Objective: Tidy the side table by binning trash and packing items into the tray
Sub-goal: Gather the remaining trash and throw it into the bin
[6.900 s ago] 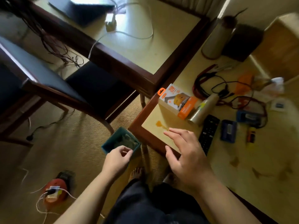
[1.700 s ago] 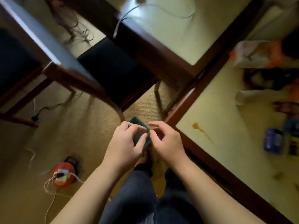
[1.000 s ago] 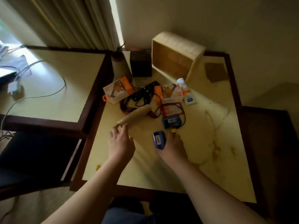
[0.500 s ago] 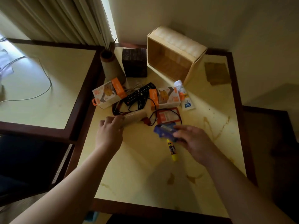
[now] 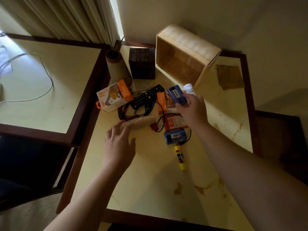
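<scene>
My right hand grips a small blue box and holds it above the clutter, a short way in front of the wooden tray that lies tipped on its side at the back. My left hand hovers with spread fingers over the near end of a stack of paper cups lying on the side table. A second blue box, a yellow glue stick, a black remote, two orange-and-white boxes and tangled black cables lie between them.
A white bottle shows just behind my right hand. A cone-shaped vase and a dark box stand at the back left. A brown coaster lies at the back right. A second table adjoins on the left.
My right hand has lifted the blue box from beside the glue stick and carried it up toward the tray. My left hand has slid off the cup stack's end.
</scene>
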Tool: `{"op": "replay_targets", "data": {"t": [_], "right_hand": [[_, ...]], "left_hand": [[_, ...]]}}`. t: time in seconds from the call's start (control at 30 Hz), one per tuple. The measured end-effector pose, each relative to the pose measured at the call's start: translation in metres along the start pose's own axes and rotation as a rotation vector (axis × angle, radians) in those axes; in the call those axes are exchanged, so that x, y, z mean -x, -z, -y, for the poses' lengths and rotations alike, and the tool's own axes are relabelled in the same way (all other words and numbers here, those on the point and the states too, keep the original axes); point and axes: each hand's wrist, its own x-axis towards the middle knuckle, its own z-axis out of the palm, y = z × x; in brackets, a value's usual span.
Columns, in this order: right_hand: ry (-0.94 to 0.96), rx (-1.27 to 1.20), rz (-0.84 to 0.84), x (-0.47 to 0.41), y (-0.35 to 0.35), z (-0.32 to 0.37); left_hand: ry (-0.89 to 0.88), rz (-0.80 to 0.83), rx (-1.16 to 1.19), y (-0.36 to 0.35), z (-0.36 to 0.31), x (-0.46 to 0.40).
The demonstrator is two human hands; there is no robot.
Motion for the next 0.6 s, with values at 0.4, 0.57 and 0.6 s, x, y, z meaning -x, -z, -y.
{"op": "replay_targets", "data": {"t": [0.4,0.57,0.6], "right_hand": [[-0.297,0.180,0.212,0.182,-0.007,-0.061],[-0.440,0.124,0.000,0.157,0.017,-0.086],[-0.439,0.124,-0.025,0.144,0.021,-0.085]], "left_hand": [[-0.026,0.071,-0.009,-0.004,0.006,-0.019],[-0.035,0.075,-0.091,-0.005,-0.002,-0.014],[-0.032,0.064,-0.104,-0.006,-0.006,-0.009]]}}
